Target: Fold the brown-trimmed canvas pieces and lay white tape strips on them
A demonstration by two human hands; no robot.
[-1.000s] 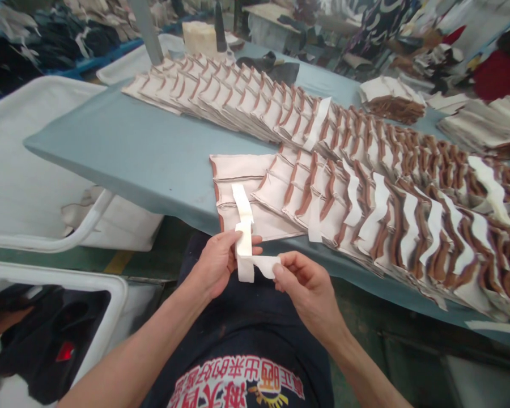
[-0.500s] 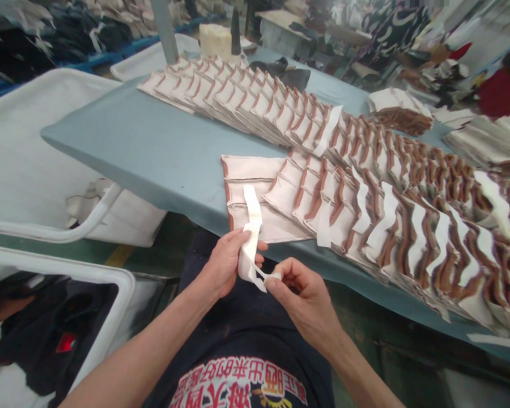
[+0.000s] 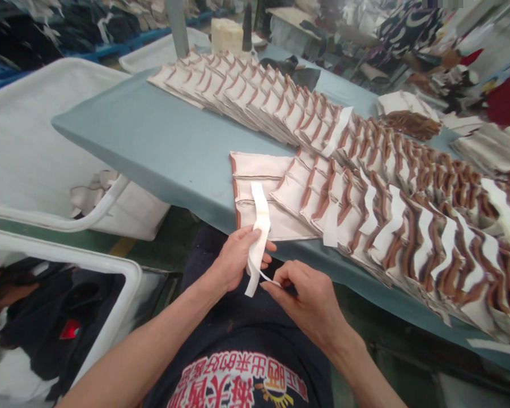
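Note:
My left hand (image 3: 234,258) pinches a white wavy strip (image 3: 258,235) that stands upright at the near edge of the blue-grey table (image 3: 153,141). My right hand (image 3: 306,300) is closed in a pinch on the thin layer peeling off the strip's lower end. Right behind the strip lie cream fabric pieces with brown edging (image 3: 259,190), the start of a long overlapped row (image 3: 408,226). Several pieces in that row carry white wavy strips. A second overlapped row (image 3: 255,93) runs along the far side of the table.
White fabric-lined carts stand at the left (image 3: 29,130), one with dark cloth inside (image 3: 46,323). Stacks of cream and brown pieces (image 3: 408,113) sit at the far right. A grey post (image 3: 177,25) rises behind the table, with more piles of material beyond.
The right hand has drawn the peeled layer down and toward the strip's foot, so the wide white flap seen earlier is now a thin sliver. The left hand keeps its hold on the strip.

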